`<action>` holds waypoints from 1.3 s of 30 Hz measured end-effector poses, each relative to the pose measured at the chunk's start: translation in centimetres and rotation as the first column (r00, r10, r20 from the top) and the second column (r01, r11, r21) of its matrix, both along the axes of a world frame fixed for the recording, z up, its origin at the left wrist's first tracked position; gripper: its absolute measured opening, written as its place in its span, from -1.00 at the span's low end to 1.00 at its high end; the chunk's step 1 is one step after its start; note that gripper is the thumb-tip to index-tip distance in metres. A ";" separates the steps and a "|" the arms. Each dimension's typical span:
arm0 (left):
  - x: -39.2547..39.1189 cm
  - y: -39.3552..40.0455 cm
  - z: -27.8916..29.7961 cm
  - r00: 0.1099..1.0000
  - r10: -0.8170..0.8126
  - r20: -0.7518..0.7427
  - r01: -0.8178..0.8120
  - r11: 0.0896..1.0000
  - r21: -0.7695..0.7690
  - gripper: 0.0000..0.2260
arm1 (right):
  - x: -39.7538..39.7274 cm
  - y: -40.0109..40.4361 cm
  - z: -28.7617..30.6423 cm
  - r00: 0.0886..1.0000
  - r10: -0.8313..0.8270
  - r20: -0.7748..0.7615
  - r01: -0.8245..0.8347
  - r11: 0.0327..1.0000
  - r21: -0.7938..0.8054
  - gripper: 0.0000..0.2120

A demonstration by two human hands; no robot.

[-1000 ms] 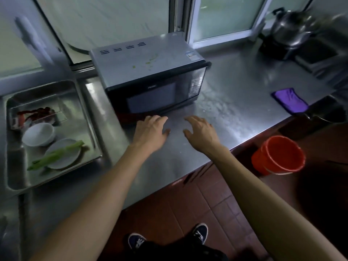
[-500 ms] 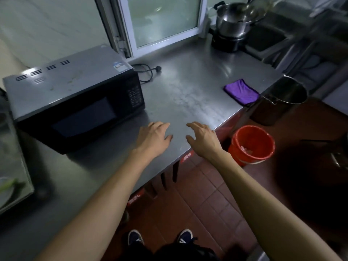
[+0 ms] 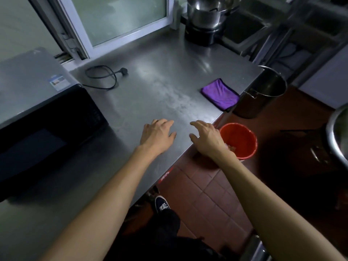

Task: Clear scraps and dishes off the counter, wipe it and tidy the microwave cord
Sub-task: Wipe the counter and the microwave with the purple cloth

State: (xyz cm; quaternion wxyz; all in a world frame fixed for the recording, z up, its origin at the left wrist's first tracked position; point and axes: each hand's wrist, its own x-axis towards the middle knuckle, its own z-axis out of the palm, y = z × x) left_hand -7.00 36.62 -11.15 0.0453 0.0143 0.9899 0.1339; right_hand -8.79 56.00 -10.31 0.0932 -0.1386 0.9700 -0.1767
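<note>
I have both hands out over the near edge of the steel tabletop (image 3: 150, 76), palms down and holding nothing. My left hand (image 3: 157, 136) has its fingers loosely spread and slightly bent, and whether the tips touch the metal I cannot tell. My right hand (image 3: 206, 139) sits just beside it, fingers relaxed and apart, partly over the tabletop's front edge. The microwave (image 3: 37, 102) stands at my left, its dark door facing me. Its black cord (image 3: 102, 77) lies in a loose loop on the tabletop just right of the microwave's back corner, with the plug (image 3: 124, 70) at the loop's far right end, near the window frame (image 3: 120, 37). A folded purple cloth (image 3: 220, 94) lies at the tabletop's right edge, well apart from my hands. On the floor below that edge stands a red bucket (image 3: 239, 140) with some pale scraps in it, and a tall steel pot (image 3: 261, 93) stands behind the bucket. At the far end of the tabletop a steel cooking pot (image 3: 205, 14) sits on a black burner (image 3: 199, 35).
</note>
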 end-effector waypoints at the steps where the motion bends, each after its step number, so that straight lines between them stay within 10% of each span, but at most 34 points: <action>1: -1.4 0.2 -0.2 1.000 -0.006 -0.003 0.006 1.000 0.008 -0.55 | -1.2 0.2 -0.1 1.000 -0.007 0.002 0.007 1.000 0.002 -0.53; 39: -31.6 17.1 -9.6 0.965 -0.040 0.261 0.045 0.999 -0.011 -0.56 | -31.7 13.5 -11.9 0.974 0.000 0.224 -0.022 0.995 0.097 -0.35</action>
